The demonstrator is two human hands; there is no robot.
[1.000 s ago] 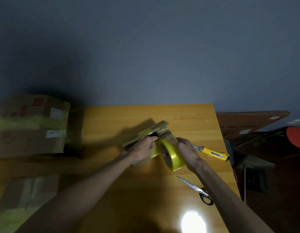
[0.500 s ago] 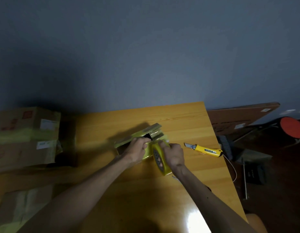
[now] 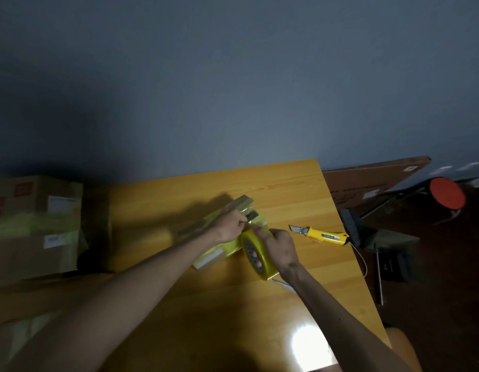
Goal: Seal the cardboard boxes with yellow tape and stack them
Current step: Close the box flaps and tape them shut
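L hand (image 3: 230,228): fingers curled, gripping small cardboard box (image 3: 209,260) at table (image 3: 286,189) centre. R hand (image 3: 281,247): closed round yellow tape roll (image 3: 256,255), standing on edge against box. Utility knife (image 3: 321,234) lies apart, to R.

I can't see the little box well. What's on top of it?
The left hand rests on the box, pinching tape from the roll the right hand grips. Yellow tape covers part of it. The hands hide the middle of its top.
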